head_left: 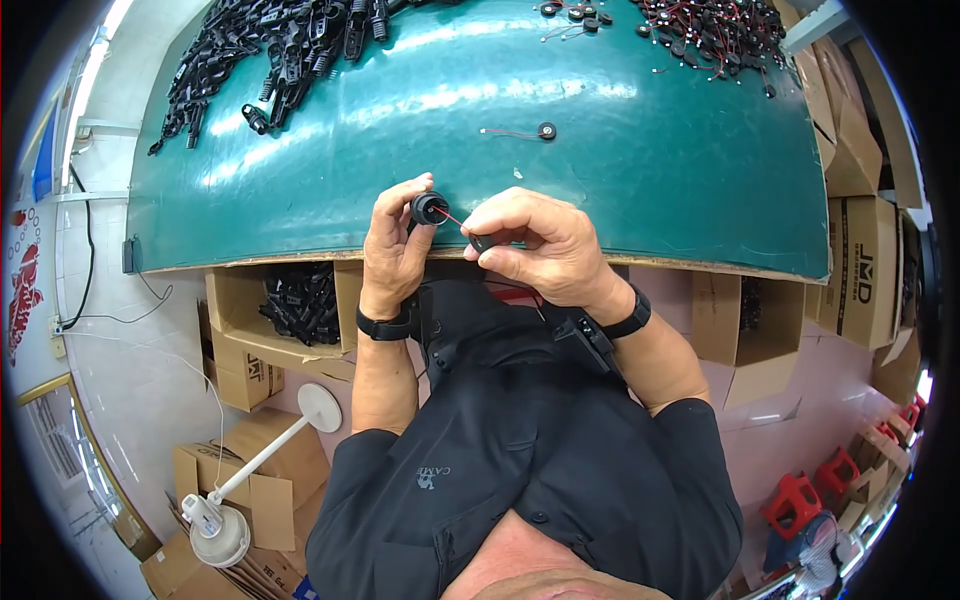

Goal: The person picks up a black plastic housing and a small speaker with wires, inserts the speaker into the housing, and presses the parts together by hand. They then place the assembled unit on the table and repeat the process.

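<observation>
Near the front edge of the green table, my left hand (396, 238) grips a black plastic housing (428, 208), its round hollow end turned toward my right hand. From that opening a thin red wire (452, 217) runs across to the fingers of my right hand (540, 240). Those fingers are closed on a small round black part (481, 242), pinched between thumb and fingertips and partly hidden by them. Beyond my hands, a single black disc with a wire lead (546, 131) lies on the tabletop.
Black plastic housings (300, 50) are heaped at the far left of the green table (400, 120). Wired black discs (710, 35) form a pile at the far right. Below the table edge stand cardboard boxes (735, 340), one holding black parts (305, 302). A white pedestal fan (215, 530) stands lower left.
</observation>
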